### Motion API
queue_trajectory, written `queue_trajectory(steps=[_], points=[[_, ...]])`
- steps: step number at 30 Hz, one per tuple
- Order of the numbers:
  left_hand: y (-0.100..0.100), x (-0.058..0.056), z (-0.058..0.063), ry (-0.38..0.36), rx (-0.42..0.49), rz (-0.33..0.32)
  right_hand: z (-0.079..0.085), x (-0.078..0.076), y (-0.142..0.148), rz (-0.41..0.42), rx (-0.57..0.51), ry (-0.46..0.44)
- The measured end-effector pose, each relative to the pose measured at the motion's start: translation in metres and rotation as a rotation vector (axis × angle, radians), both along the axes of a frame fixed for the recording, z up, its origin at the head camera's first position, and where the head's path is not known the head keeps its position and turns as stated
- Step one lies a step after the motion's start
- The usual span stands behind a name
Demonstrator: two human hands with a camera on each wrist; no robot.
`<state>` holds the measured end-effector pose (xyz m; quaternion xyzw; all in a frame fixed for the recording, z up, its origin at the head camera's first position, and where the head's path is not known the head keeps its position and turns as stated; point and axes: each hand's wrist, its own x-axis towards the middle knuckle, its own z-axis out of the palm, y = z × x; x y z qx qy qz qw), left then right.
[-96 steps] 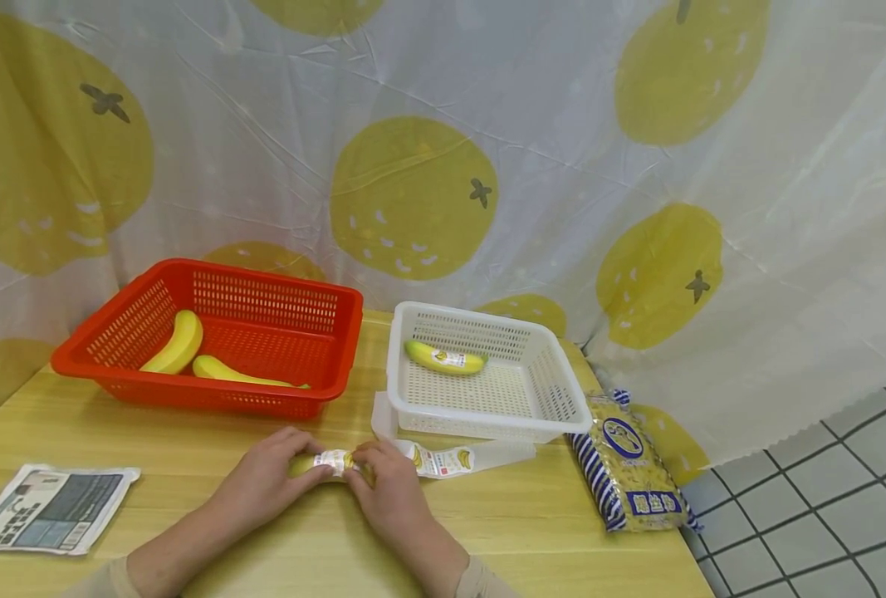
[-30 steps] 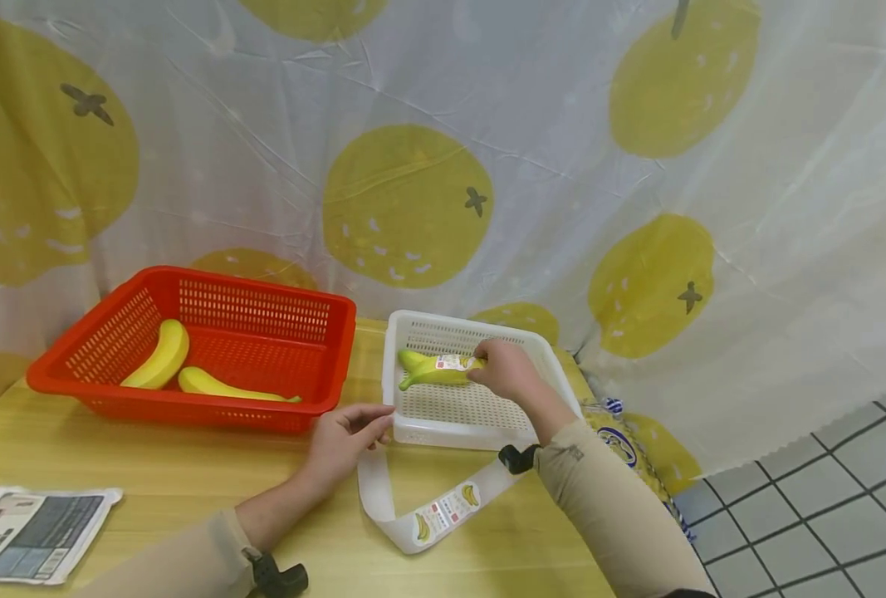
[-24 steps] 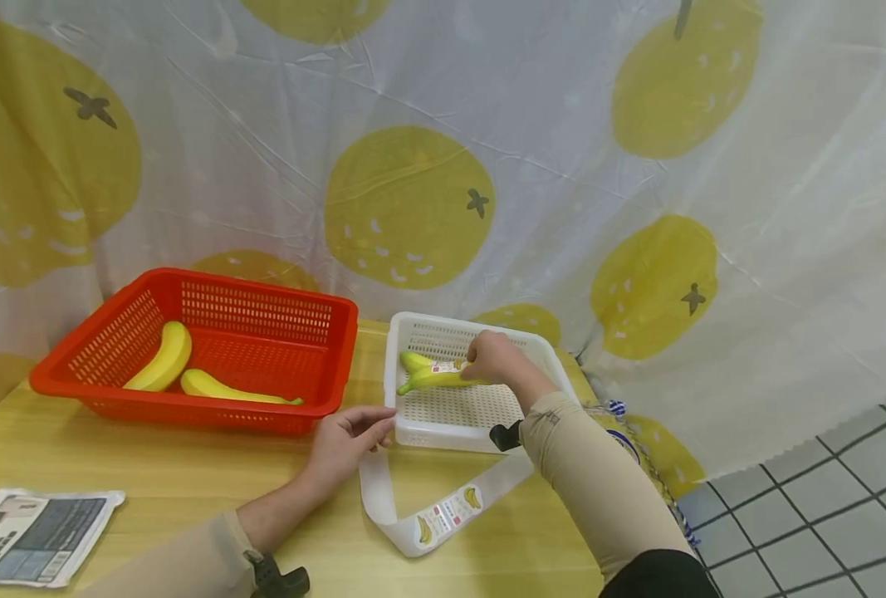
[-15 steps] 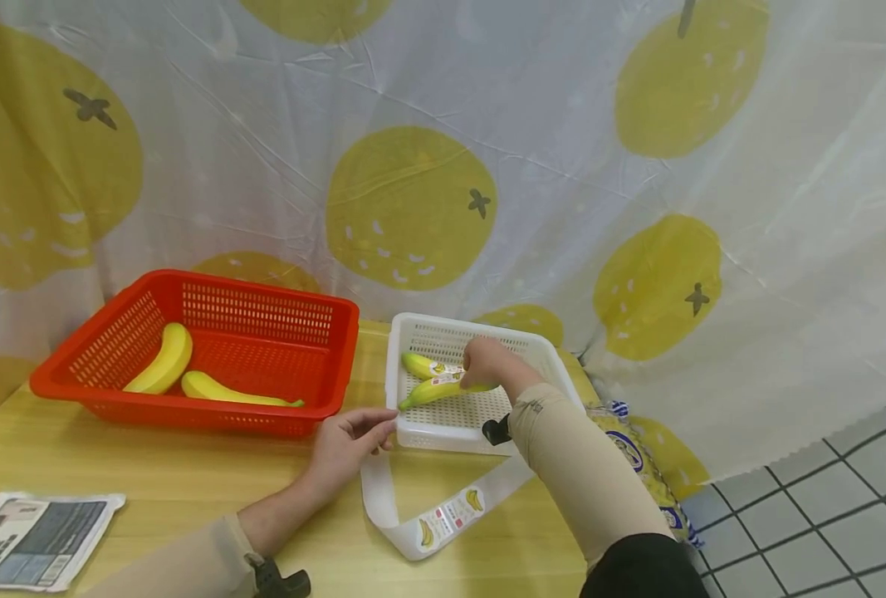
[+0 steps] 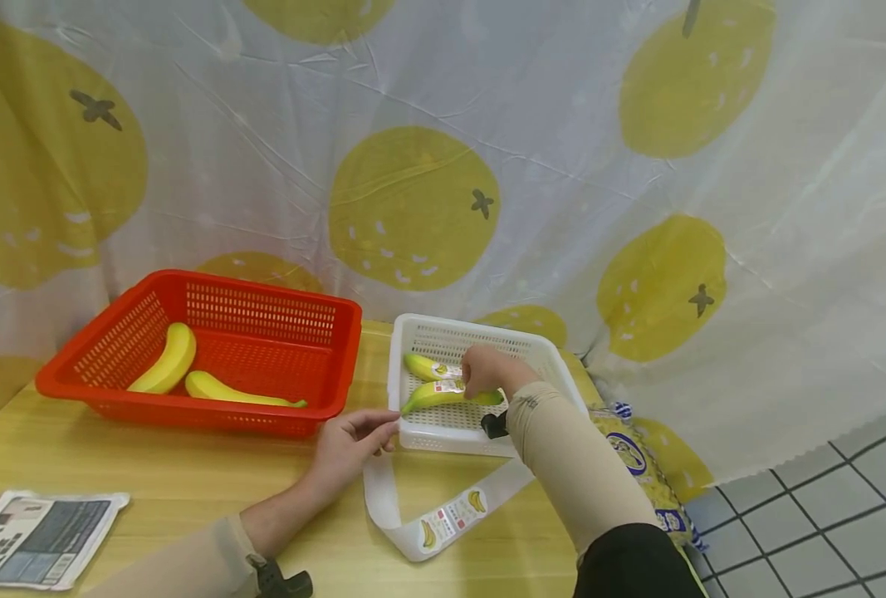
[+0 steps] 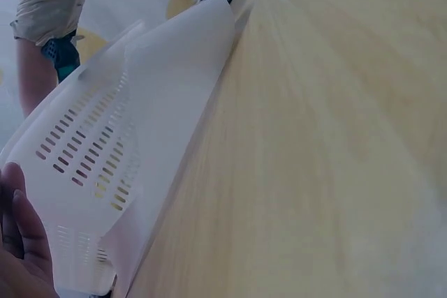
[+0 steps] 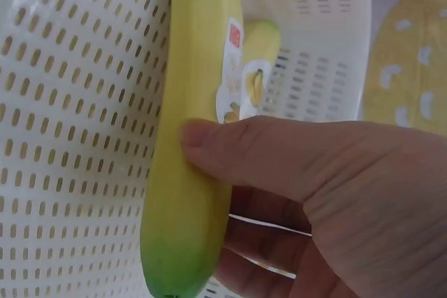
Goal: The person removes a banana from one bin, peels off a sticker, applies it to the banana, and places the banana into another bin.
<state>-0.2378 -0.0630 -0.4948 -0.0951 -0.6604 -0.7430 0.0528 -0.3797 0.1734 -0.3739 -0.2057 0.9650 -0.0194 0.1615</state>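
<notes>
In the white basket (image 5: 487, 444), my right hand (image 5: 485, 370) holds a labelled banana (image 5: 438, 394). The right wrist view shows the thumb of my right hand (image 7: 300, 165) pressed across this banana (image 7: 188, 102) and the fingers curled behind it. Beside it lies a second labelled banana (image 5: 422, 365), partly hidden by the hand. My left hand (image 5: 341, 448) pinches the white basket's near left corner with thumb and forefinger. A strip of banana labels (image 5: 448, 520) curves over the table in front of the basket.
Left of the white basket stands a red basket (image 5: 211, 415) with two bananas (image 5: 169, 359) that show no labels. A printed flat packet (image 5: 39, 536) lies at the table's left. A yellow bag (image 5: 637, 457) sits by the right edge, partly behind the right forearm.
From the table, where both hands worked on it, the labelled banana has come into the white basket in my right hand, then nearer the front. My left hand has moved to the basket corner.
</notes>
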Motion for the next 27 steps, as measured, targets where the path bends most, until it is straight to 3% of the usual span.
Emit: queue_trajectory(steps=[13, 21, 27], points=[[-0.001, 0.001, 0.000, -0.022, -0.003, 0.001, -0.021, -0.013, 0.002, -0.081, 0.051, -0.103], [0.000, 0.000, 0.000, -0.010, -0.008, 0.001, -0.023, -0.014, 0.000, -0.078, 0.088, -0.030], [0.000, 0.001, -0.001, -0.014, -0.012, 0.002, -0.020, -0.009, -0.002, -0.104, 0.085, -0.030]])
